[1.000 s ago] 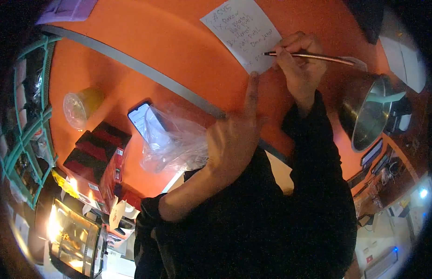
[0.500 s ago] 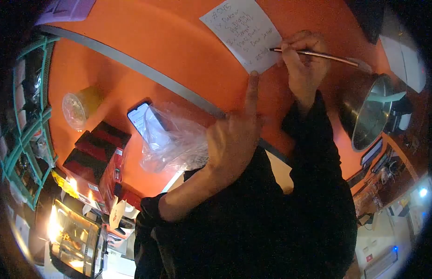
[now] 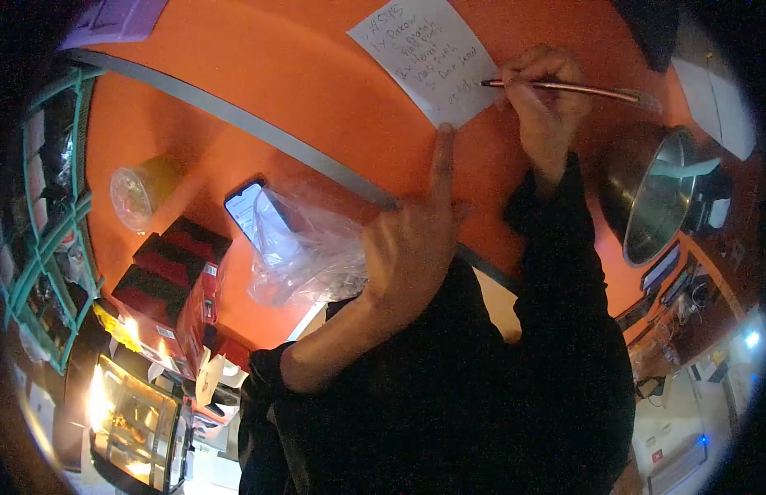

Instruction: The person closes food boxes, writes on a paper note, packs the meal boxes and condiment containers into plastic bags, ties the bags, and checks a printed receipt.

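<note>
The right hand (image 3: 548, 99) closes around a pen (image 3: 565, 88) in a writing grip, thumb against the fingers; its tip rests at the last line of the paper (image 3: 424, 58). The paper lies on the worktop (image 3: 276, 91) beyond the left hand (image 3: 408, 243), which extends its index finger to the near corner, presumably to prevent the sheet from sliding. The left hand's other fingers are largely hidden; whether they grip anything cannot be told. A plastic bag (image 3: 317, 256) lies beside that hand and partly covers a phone (image 3: 249, 210), whose lit screen remains partly visible. Compared with the earliest frame, the pen tip has advanced along the last line, which is now longer; the index finger remains at the same corner.
</note>
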Motion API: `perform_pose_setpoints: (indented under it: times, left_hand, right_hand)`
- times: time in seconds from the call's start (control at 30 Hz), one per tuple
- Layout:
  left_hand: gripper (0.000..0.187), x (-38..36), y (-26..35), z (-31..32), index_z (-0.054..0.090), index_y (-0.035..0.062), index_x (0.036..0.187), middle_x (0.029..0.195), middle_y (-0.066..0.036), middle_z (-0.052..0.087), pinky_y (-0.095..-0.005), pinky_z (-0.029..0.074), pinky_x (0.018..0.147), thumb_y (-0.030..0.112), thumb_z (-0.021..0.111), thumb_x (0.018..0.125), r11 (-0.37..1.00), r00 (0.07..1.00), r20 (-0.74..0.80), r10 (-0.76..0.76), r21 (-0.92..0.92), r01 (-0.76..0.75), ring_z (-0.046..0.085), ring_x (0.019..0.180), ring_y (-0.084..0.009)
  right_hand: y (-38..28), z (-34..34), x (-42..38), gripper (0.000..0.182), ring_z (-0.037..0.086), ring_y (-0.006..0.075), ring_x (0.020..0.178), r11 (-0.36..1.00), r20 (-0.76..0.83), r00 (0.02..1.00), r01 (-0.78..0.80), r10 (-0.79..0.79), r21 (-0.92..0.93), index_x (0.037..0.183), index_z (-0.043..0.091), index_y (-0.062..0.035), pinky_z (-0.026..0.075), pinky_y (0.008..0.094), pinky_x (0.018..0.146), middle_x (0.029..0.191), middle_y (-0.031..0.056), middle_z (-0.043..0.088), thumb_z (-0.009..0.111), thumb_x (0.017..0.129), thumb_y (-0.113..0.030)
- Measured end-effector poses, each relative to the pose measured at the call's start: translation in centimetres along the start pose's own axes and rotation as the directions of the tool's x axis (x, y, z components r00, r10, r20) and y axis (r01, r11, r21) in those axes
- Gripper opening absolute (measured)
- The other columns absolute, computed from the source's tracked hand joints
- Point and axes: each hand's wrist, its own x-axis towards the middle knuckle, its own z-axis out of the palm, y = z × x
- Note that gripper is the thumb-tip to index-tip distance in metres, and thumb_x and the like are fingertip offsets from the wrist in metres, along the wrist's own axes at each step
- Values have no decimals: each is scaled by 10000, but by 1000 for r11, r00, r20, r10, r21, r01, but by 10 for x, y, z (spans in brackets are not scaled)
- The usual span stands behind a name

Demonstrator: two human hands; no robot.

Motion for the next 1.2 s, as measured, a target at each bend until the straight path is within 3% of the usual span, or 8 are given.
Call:
perform_pose_setpoints:
  times: [0.1, 0.17, 0.67, 0.73, 0.93, 1.07, 1.17, 1.2]
  left_hand:
    - [722, -1, -3, 6, 148, 161, 1322, 466, -102, 523, -482, 435, 466, 374, 544, 757, 999, 994, -94, 47, 16, -46, 548, 449, -308]
    - [808, 0, -4, 7, 154, 132, 1324, 419, -55, 499, -316, 433, 337, 380, 606, 702, 988, 979, -175, 103, 129, -81, 534, 370, -191]
    - [786, -2, -5, 8, 167, 129, 1321, 410, -54, 492, -316, 436, 336, 361, 603, 709, 984, 973, -195, 120, 154, -91, 533, 368, -195]
    - [789, -2, -3, 6, 169, 127, 1321, 411, -53, 493, -316, 436, 337, 364, 604, 707, 988, 977, -184, 105, 128, -82, 533, 369, -193]
    - [799, -1, -4, 8, 173, 128, 1320, 417, -54, 495, -317, 435, 340, 361, 616, 696, 988, 980, -177, 91, 136, -67, 537, 376, -191]
    - [824, 0, -5, 9, 167, 129, 1322, 410, -44, 482, -313, 424, 332, 352, 633, 680, 990, 973, -205, 108, 111, -86, 526, 366, -191]
    - [836, 0, -7, 11, 167, 135, 1323, 406, -43, 480, -314, 418, 329, 358, 640, 671, 987, 960, -245, 132, 126, -103, 521, 361, -190]
    - [836, 0, -6, 10, 167, 135, 1323, 406, -43, 480, -314, 418, 329, 358, 640, 671, 987, 960, -246, 132, 127, -103, 521, 361, -190]
  right_hand:
    - [1, 0, 1, 169, 507, 80, 569, 999, -10, 1000, 2, -3, -49, 739, 454, -59, 434, 208, 485, 675, 34, 536, 573, 677, 43]
    - [2, -1, 2, 170, 509, 80, 575, 991, -36, 999, 0, -5, -134, 732, 454, -59, 435, 208, 488, 670, 30, 531, 577, 675, 44]
    - [5, -9, 2, 148, 494, 71, 583, 982, -85, 996, -2, -14, -187, 737, 481, -67, 408, 205, 500, 659, 12, 531, 613, 678, -37]
    - [3, -7, 3, 131, 488, 126, 536, 963, -10, 998, 61, -66, -261, 768, 410, -28, 412, 228, 470, 747, 116, 522, 490, 724, 65]
    - [8, -12, 3, 129, 494, 131, 546, 923, -23, 994, 90, -106, -375, 776, 414, -23, 421, 236, 487, 745, 117, 517, 475, 720, 75]
    - [11, -13, 4, 131, 497, 132, 542, 942, -15, 989, 134, -146, -308, 774, 412, -23, 420, 235, 486, 745, 121, 523, 475, 719, 77]
    - [10, -15, 5, 133, 495, 130, 536, 892, -5, 989, 129, -145, -434, 773, 413, -25, 417, 234, 483, 742, 119, 530, 479, 720, 77]
    - [13, -14, 4, 145, 475, 102, 550, 932, -92, 989, 74, -114, -355, 758, 452, -52, 396, 219, 486, 697, 56, 512, 565, 680, -3]
